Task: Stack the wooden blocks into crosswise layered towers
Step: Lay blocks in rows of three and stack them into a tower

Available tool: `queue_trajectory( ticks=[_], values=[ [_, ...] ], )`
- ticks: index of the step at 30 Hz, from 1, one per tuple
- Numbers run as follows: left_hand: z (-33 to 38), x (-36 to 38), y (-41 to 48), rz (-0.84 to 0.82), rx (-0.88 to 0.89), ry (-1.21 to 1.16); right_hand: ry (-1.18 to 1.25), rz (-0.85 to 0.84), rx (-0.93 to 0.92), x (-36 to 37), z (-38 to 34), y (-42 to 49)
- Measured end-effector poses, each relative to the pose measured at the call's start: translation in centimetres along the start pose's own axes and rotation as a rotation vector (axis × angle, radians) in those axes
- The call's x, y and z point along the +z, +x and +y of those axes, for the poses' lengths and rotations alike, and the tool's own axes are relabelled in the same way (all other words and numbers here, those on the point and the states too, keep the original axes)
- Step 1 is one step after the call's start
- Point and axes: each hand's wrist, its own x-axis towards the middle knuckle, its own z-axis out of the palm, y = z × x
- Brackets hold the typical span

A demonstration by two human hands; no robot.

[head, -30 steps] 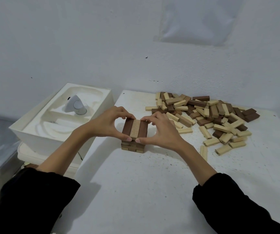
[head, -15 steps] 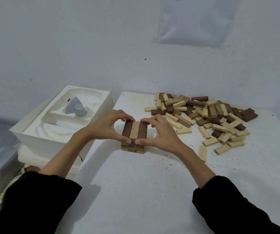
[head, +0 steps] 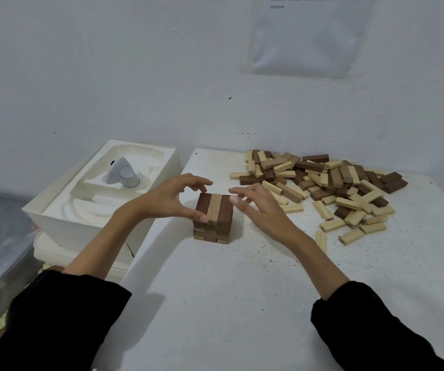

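Observation:
A small tower (head: 213, 213) of wooden blocks stands on the white table (head: 242, 295), several crosswise layers high. Its top layer runs away from me: dark, light, dark. My left hand (head: 166, 202) arches at the tower's left side, its thumb tip touching the near left corner of the top layer and its fingers lifted above the far end. My right hand (head: 262, 208) hovers just right of the tower with loosely curled fingers, holding nothing. A loose pile of light and dark blocks (head: 325, 183) lies at the table's back right.
An open white box (head: 63, 218) with a moulded insert and a small white device (head: 123, 174) sits beside the table's left edge. A sheet of paper (head: 309, 36) hangs on the wall behind. Single blocks (head: 321, 241) lie scattered right of my right wrist.
Both hands were squeezing the tower's top layer between thumbs and fingers. Now the right hand has drawn off to the right, and the left hand's fingers have lifted, leaving only its thumb touching.

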Motion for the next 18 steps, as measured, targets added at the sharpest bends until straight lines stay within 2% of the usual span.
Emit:
queue_trajectory(
  ticks=[5,13,18],
  values=[
    [1.4,0.2,0.4,0.039,0.021,0.022,0.083,0.076,-0.013,-1.3,1.1,-0.8],
    [4.7,2.2,2.5,0.102,0.141,0.104,0.021,0.198,0.003,-3.2,2.8,-3.2],
    [7.4,5.4,4.3,0.078,0.210,0.206,-0.021,0.255,0.038,-4.9,4.8,-5.2]
  ],
)
